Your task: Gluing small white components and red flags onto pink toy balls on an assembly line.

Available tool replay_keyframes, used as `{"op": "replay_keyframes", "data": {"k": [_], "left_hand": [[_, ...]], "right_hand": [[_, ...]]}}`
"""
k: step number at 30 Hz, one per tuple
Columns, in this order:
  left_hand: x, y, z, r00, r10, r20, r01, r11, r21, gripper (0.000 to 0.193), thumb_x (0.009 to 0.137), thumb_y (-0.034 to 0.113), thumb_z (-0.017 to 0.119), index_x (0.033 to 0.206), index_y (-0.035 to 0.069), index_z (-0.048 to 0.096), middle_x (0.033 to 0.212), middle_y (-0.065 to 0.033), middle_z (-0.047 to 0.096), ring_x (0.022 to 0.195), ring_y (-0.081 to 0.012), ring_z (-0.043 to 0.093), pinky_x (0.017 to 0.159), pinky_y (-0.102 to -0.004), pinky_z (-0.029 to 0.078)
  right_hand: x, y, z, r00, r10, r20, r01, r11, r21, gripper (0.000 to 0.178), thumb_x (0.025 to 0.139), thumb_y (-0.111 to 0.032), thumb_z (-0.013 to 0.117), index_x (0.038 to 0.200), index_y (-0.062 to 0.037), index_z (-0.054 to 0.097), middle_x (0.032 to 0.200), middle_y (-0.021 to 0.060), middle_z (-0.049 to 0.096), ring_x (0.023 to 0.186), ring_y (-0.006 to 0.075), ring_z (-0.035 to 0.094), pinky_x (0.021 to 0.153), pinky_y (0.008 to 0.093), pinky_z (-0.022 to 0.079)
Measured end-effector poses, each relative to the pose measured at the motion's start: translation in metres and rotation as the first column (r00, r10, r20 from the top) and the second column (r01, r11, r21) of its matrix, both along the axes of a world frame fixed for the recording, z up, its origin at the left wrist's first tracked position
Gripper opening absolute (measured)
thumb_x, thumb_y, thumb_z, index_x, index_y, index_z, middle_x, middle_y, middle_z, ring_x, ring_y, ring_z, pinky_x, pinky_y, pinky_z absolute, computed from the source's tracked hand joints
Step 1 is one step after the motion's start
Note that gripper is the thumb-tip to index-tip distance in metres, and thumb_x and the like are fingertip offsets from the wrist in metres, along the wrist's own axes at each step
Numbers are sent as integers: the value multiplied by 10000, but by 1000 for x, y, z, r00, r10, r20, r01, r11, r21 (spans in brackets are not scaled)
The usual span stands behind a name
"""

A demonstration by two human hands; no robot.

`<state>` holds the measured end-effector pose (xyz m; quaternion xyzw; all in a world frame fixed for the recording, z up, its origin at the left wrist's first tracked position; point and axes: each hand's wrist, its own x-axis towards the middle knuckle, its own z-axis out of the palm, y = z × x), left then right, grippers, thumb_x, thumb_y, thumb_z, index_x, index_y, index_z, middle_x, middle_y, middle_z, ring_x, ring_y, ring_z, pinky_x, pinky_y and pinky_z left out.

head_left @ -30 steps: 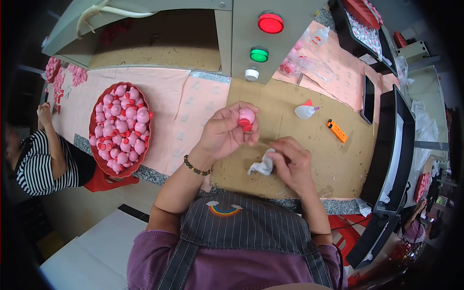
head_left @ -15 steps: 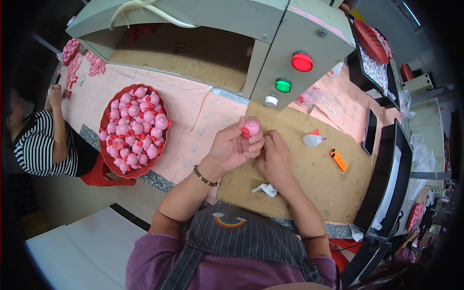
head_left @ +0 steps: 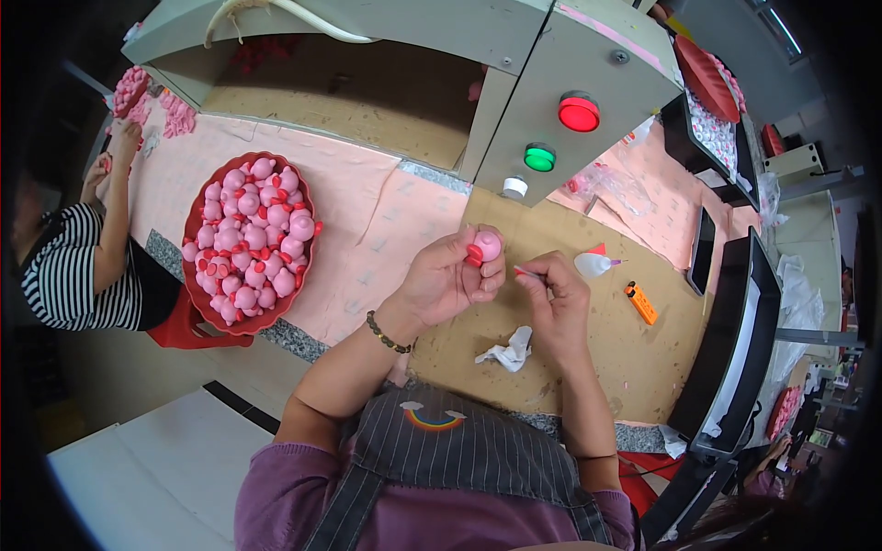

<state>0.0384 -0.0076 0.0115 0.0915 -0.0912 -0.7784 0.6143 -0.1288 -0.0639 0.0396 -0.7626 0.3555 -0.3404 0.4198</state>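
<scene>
My left hand (head_left: 443, 286) grips a round pink toy figure (head_left: 489, 244) between thumb and fingers, its red parts facing the thumb. To its right, my right hand (head_left: 559, 308) is closed in a pinch on something small and thin (head_left: 524, 272) with a reddish tip; its kind is too small to make out. The two hands are apart, both above the brown board (head_left: 634, 367). A crumpled white tissue (head_left: 511, 352) lies below them. Right of my right hand are a white squeeze bottle (head_left: 593, 265) with a thin nozzle and an orange lighter (head_left: 641, 303).
A red scalloped basket (head_left: 190, 219) of similar pink figures stands at left. Ahead is a grey machine (head_left: 514, 101) with a wide opening and red and green buttons. A black tray (head_left: 721, 358) edges the right side. Another person in a striped top (head_left: 78, 266) works at far left.
My right hand has drawn away from the left toward the right, and the thin piece in its pinch now shows. The other person's hands have risen.
</scene>
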Motion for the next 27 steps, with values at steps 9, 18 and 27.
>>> {"op": "replay_keyframes", "data": {"k": [9, 18, 27], "left_hand": [[-10, 2, 2, 993, -53, 106, 43, 995, 88, 326, 949, 367, 400, 1044, 71, 495, 781, -46, 479, 660, -150, 465, 528, -235, 352], [-36, 8, -11, 990, -53, 134, 36, 991, 127, 254, 961, 353, 387, 935, 116, 472, 716, -2, 440, 543, -83, 396, 429, -194, 273], [-51, 13, -18, 987, -86, 135, 46, 960, 277, 248, 961, 360, 384, 936, 129, 469, 687, 17, 397, 524, -73, 345, 427, -198, 239]], "right_hand": [[-1, 17, 13, 947, -106, 303, 47, 979, 198, 103, 786, 104, 566, 857, 51, 619, 814, 58, 535, 701, 93, 507, 609, 208, 412], [19, 13, 7, 981, -48, 188, 76, 986, -150, 119, 754, 94, 590, 842, 32, 641, 764, 87, 549, 608, 139, 543, 532, 234, 450], [-26, 24, -31, 997, -68, 34, 76, 914, -398, 135, 734, 112, 594, 823, 17, 634, 746, 101, 569, 632, 156, 574, 542, 237, 457]]}}
